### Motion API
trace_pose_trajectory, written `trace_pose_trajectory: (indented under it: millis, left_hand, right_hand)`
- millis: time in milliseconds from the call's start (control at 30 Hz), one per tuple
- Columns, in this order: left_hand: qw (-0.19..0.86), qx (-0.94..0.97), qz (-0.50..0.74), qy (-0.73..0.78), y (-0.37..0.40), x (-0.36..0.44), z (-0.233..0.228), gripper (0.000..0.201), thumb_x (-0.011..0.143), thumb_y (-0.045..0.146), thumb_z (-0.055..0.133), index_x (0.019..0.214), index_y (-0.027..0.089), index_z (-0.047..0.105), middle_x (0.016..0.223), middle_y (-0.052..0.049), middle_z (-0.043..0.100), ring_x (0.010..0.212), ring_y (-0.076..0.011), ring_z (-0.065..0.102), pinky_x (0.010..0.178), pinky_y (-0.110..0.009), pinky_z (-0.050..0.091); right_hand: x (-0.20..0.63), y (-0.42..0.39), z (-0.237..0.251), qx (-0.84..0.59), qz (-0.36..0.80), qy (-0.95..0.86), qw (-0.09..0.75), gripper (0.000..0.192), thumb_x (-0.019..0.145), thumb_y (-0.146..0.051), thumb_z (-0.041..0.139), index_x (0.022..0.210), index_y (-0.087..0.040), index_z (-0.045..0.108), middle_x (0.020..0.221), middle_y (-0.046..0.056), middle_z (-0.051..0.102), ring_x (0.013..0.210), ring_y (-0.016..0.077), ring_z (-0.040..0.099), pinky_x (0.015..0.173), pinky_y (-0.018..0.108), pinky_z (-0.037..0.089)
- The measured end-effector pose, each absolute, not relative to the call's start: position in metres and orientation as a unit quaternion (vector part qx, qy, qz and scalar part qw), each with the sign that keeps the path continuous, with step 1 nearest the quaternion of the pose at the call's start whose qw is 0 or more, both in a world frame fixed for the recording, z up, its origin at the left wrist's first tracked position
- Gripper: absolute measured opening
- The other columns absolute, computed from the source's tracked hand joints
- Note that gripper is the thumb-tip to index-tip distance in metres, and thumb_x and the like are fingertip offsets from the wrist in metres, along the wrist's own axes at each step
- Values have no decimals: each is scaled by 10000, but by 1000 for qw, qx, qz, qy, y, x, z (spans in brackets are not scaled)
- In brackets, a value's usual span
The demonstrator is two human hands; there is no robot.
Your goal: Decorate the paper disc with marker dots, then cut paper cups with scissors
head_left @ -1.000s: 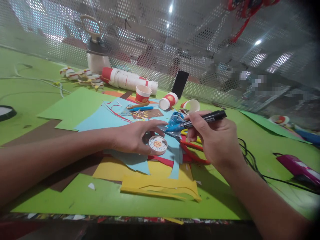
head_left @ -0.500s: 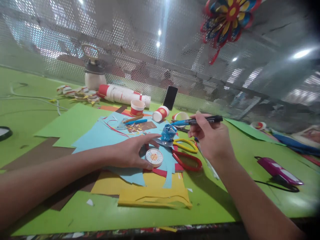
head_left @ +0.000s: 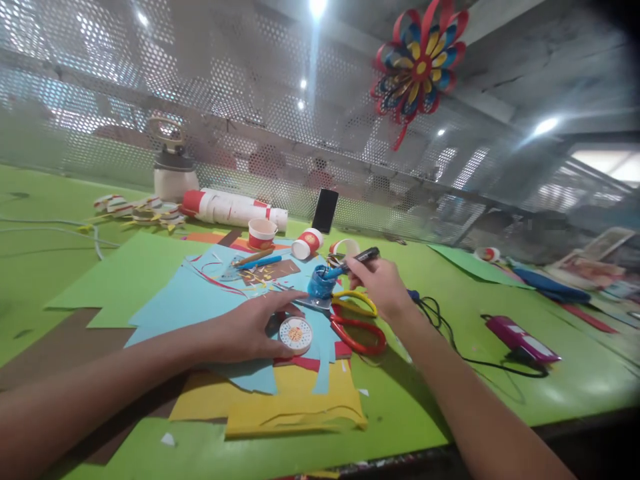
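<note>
In my right hand [head_left: 383, 283] is a black-and-blue marker [head_left: 357, 261], gripped between thumb and fingers, its blue end down in the mouth of a small blue-smeared jar [head_left: 321, 283]. My left hand [head_left: 253, 327] curves around a small round white piece [head_left: 295, 335], dotted in blue with an orange design at its centre; the thumb rests at its lower rim. Scissors with yellow and red handles [head_left: 359, 333] lie beside the jar, their blades partly hidden. Light blue paper [head_left: 170, 300] lies under much of this.
Paper cups [head_left: 263, 235] stand and lie behind the jar, near a propped phone [head_left: 325, 209] and a stack of cups [head_left: 235, 208]. Yellow paper [head_left: 295, 417] lies nearest me. A purple corded device [head_left: 523, 339] is at right. A paper flower [head_left: 421, 67] hangs above.
My right hand has brought the marker down and left, so its blue end is now in the jar. My left hand stays around the white piece. The camera view has shifted.
</note>
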State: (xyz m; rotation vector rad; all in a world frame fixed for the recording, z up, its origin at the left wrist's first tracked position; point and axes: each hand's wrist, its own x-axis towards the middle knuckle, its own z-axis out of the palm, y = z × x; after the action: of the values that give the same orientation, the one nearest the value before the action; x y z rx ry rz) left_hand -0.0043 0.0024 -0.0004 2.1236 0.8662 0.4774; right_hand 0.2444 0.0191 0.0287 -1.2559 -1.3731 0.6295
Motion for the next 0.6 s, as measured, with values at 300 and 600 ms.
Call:
trace_pose_trajectory:
  millis: [300,600]
  left_hand:
    - [370,845,194,335,3,-4,-4,804,701,351,733,1420,230,394,1262,-76,620,1121,-259,595,980,-385,467]
    - [351,856,192,328,2,-4,-1,779,716,374,715,1419,244,403,1230,-58,637,1093,-252,606,955,-363,472]
  right_hand:
    - [238,34,21,-588,153,-634,478,362,810,-481,601,673,-149,647,508,-9,572,495,139,536,521,269,425]
    - [227,35,20,-636,55,-680,362,253,820,-335,672,649,-157,618,617,-20,624,615,133,585,645,293,457]
